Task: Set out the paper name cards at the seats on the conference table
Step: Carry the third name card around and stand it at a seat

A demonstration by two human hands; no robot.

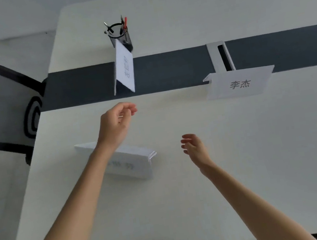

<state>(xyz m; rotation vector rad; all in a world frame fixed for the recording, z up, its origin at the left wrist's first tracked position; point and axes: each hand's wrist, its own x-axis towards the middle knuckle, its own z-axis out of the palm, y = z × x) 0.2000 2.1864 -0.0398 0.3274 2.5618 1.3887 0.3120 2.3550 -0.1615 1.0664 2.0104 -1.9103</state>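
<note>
Where a dark strip point(166, 70) splits the white table point(241, 148), both hands' grips loose, empty.

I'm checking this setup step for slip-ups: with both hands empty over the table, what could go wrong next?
1. The left hand and forearm hang over the stack of folded cards; drawing back could sweep it askew.
2. The card on the dark strip stands by the pen holder; reaching there could tip either one.
3. The card at right may get nudged by the right hand.
</note>
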